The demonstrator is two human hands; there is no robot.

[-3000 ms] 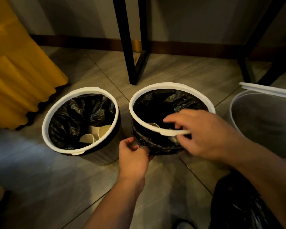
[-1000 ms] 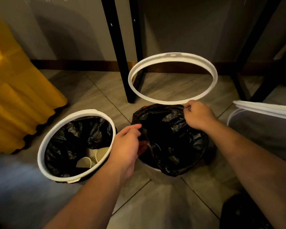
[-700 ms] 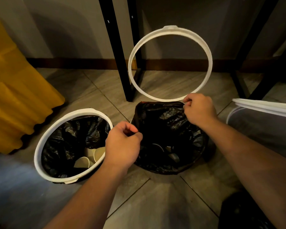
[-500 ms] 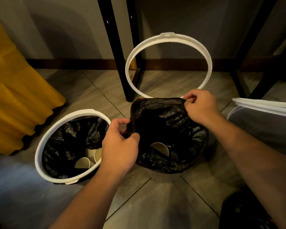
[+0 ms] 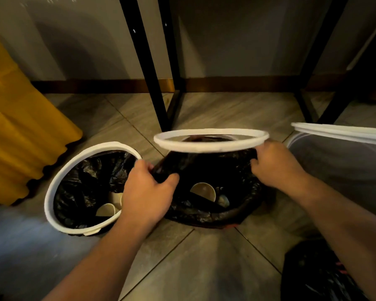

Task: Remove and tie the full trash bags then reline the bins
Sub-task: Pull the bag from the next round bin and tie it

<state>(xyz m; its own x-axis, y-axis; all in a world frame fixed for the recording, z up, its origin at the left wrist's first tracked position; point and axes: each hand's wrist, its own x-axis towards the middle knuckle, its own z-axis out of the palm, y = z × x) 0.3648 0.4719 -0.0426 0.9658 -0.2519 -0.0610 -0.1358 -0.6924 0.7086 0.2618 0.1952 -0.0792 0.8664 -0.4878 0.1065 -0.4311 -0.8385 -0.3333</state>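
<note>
That trash bag looks like an easy lift to me: thin, floppy black plastic with just a few paper cups in the bottom, so hardly any weight. It's slick and crinkly though, and I'd guess it tears if you yank a single spot. Best bet is bunching the top edge on opposite sides and pulling straight up.

It sits low on the floor, between the lined bin on the left, which has its own ring on, and the big see-through bin on the right.

The left hand has fingers and thumb curled around a bunched fold of the bag's left edge. The right hand is closed on the right end of the white ring, which hangs roughly level just above the bag's mouth. Can't tell whether that hand has some bag pinched in there too.
</note>
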